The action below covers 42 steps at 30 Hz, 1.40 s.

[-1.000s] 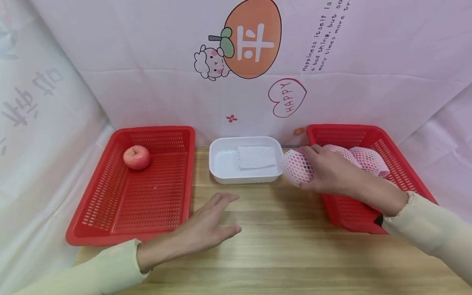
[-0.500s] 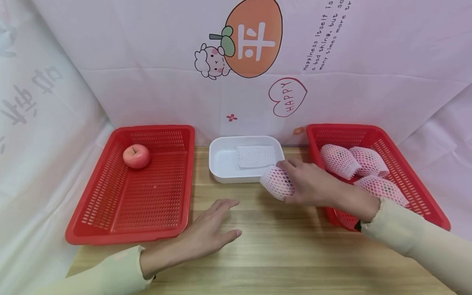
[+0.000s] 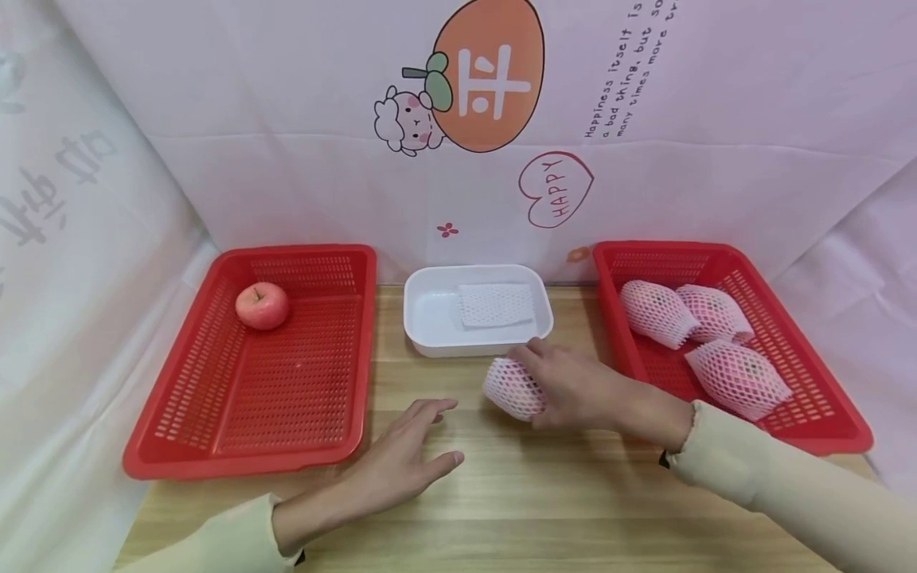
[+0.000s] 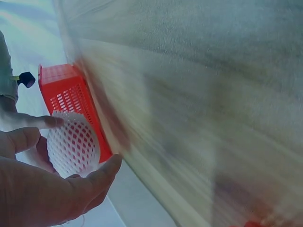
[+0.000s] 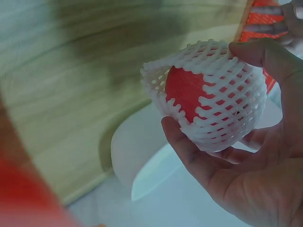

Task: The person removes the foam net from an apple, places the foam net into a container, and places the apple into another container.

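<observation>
My right hand (image 3: 573, 390) grips an apple in a white foam net sleeve (image 3: 514, 388), in front of the white tray. Through the sleeve's open end in the right wrist view, the red apple (image 5: 187, 92) shows. To the left of it, my left hand (image 3: 397, 458) hovers above the table with fingers apart, holding nothing. In the left wrist view the sleeved apple (image 4: 73, 144) appears beyond the left fingers; no contact can be made out. A bare apple (image 3: 262, 305) sits in the left red basket (image 3: 136, 446).
A white tray (image 3: 466, 348) with a flat empty foam net (image 3: 496, 305) stands at the back middle. The right red basket (image 3: 852, 434) holds several netted apples (image 3: 739, 380). Behind is a printed cloth wall (image 3: 315, 183); below lies the wooden table (image 3: 501, 509).
My right hand has carried the netted apple from the right basket's edge leftward and nearer, toward the left hand. The left hand has sunk slightly, still apart from it.
</observation>
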Each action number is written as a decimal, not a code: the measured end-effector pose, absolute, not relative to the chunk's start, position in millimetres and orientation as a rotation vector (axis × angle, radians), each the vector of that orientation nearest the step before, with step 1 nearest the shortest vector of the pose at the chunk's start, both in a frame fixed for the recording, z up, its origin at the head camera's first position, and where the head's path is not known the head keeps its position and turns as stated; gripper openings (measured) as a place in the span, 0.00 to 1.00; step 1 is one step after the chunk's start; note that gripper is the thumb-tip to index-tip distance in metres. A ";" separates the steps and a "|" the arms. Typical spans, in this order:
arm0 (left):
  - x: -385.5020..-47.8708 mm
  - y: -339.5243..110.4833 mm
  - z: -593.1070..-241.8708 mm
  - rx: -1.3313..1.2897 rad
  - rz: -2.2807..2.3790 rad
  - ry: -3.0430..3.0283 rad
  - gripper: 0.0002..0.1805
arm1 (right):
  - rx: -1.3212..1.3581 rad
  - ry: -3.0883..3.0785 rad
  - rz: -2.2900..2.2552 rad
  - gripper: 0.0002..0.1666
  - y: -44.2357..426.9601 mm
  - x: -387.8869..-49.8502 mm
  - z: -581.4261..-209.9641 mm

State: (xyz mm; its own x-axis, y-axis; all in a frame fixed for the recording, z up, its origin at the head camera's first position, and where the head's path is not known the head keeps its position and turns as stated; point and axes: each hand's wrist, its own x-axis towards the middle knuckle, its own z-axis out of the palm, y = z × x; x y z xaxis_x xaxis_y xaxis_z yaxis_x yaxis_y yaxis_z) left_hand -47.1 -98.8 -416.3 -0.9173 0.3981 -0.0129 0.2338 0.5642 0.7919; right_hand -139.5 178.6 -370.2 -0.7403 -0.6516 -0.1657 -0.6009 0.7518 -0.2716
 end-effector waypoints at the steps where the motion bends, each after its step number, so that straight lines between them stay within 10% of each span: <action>1: -47.0 -98.4 -417.8 0.530 1.285 2.605 0.35 | -0.987 2.692 -0.295 0.54 177.2 -138.2 -372.2; 42: -50.9 -96.2 -440.4 0.207 1.687 2.257 0.29 | -1.138 2.495 -0.259 0.57 163.6 -124.7 -403.3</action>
State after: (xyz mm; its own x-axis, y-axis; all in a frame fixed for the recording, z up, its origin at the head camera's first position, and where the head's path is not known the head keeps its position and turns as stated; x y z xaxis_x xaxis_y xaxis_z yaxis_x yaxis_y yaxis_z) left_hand -50.9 -96.2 -440.4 -0.9400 0.2998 -0.1627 -0.0712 0.2940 0.9532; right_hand -124.7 163.6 -403.3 -0.5972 -0.7561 -0.2677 -0.6851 0.6544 -0.3200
